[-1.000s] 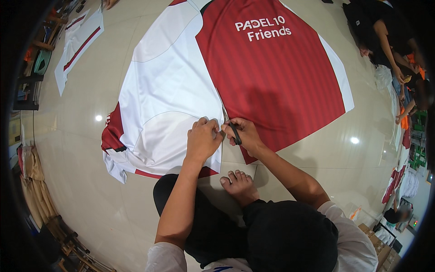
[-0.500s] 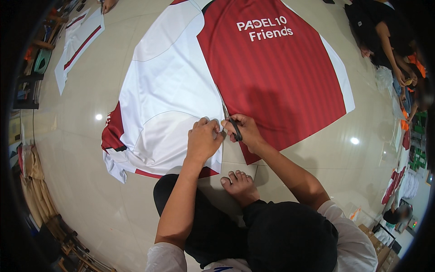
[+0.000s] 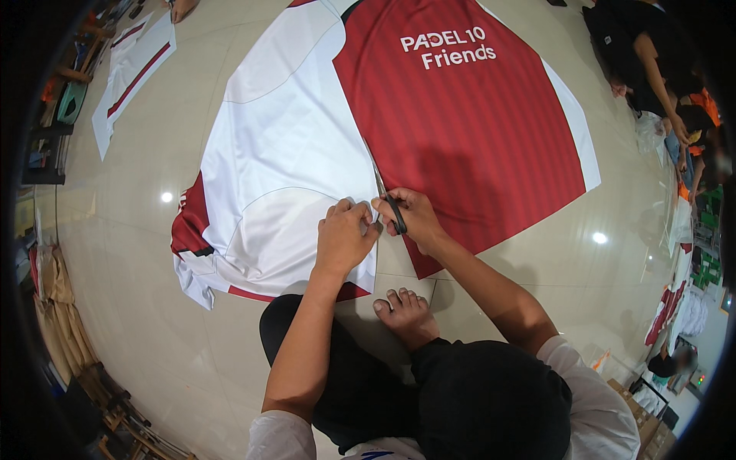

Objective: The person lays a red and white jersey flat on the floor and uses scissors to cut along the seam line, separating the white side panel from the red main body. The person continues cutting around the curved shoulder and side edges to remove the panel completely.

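A large piece of white and red fabric lies spread on the floor, partly cut apart. Its white part (image 3: pixel 284 146) is on the left and its striped red part (image 3: pixel 468 138), with white lettering, on the right. My right hand (image 3: pixel 414 216) holds a pair of scissors (image 3: pixel 399 216) by the black handles, the blades pointing away along the line between the two parts. My left hand (image 3: pixel 346 234) pinches the edge of the white fabric, close beside the scissors. The tips of the left fingers are partly hidden. The near ends of the two parts lie apart.
Tiled floor (image 3: pixel 153 284) surrounds the fabric. My bare foot (image 3: pixel 408 316) rests just below the cut. Another white piece with red bands (image 3: pixel 138 80) lies at the far left. People in dark clothes (image 3: pixel 644 61) sit at the right, and cardboard boxes (image 3: pixel 652 429) stand at the lower right.
My right hand and the scissors have shifted very slightly, and the blades look closer together. My left hand stays put. At the right, a person's arms have moved.
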Demonstrator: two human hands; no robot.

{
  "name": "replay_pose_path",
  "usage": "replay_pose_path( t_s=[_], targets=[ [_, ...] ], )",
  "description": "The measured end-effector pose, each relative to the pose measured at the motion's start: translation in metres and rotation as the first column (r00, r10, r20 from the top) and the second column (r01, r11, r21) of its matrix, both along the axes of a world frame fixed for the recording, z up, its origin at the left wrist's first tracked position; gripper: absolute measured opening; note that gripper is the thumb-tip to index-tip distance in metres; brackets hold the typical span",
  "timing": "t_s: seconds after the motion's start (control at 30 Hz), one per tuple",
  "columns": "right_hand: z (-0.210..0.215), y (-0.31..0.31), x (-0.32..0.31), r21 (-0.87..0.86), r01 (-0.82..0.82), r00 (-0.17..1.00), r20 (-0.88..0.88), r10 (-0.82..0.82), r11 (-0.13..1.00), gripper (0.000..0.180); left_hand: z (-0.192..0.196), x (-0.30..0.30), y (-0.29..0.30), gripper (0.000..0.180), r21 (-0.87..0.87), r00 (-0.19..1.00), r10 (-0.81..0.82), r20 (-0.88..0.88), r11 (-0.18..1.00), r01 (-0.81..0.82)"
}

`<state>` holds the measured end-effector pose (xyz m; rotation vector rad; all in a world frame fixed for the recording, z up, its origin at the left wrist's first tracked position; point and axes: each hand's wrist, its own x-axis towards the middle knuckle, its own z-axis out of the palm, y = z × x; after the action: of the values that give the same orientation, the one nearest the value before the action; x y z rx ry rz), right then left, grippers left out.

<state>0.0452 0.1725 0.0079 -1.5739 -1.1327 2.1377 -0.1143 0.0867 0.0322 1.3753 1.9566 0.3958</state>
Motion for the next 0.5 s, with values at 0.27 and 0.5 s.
replay_pose_path(
  t_s=[0.27, 0.5],
  targets=[
    [-0.0003, 0.0046, -0.0047, -0.015, 0.018, 0.999, -0.032, -0.019, 1.000, 0.041, 0.0019, 0.0004, -0.0001, 0.017, 0.037, 1.000, 0.002, -0.010, 0.999, -0.002],
    [0.0015, 0.0105, -0.0069, -0.001, -0.001, 0.999, -0.034, 0.001, 1.000, 0.043, 0.0021, 0.0005, -0.0011, 0.017, 0.021, 1.000, -0.003, -0.016, 1.000, 0.003]
  ],
)
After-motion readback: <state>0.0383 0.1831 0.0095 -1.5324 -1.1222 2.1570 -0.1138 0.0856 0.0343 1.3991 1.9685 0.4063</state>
